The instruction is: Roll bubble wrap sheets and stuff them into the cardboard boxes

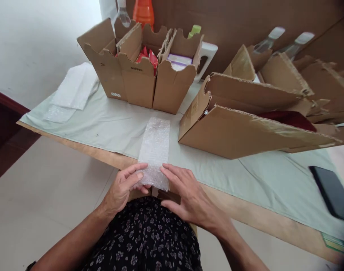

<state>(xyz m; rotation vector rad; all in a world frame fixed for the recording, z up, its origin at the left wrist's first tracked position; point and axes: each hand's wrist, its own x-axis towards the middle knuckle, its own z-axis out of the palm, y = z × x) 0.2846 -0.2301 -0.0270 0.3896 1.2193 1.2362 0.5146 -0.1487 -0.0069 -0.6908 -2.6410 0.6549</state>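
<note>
A long strip of bubble wrap [155,145] lies at the table's front edge, its near end hanging a little over the edge. My left hand [126,186] grips its near left corner, thumb on top and fingers underneath. On the opposite side my right hand [184,188] rests its fingertips on the strip's right edge, fingers stretched and the thumb apart below. Whether anything is wrapped inside the bubble wrap I cannot tell.
Upright cardboard boxes [138,82] holding packets stand at the back. A larger box [225,131] is at right. More bubble wrap sheets [74,86] lie at the far left, and a black phone [332,192] at the right. Bottles rise behind the boxes.
</note>
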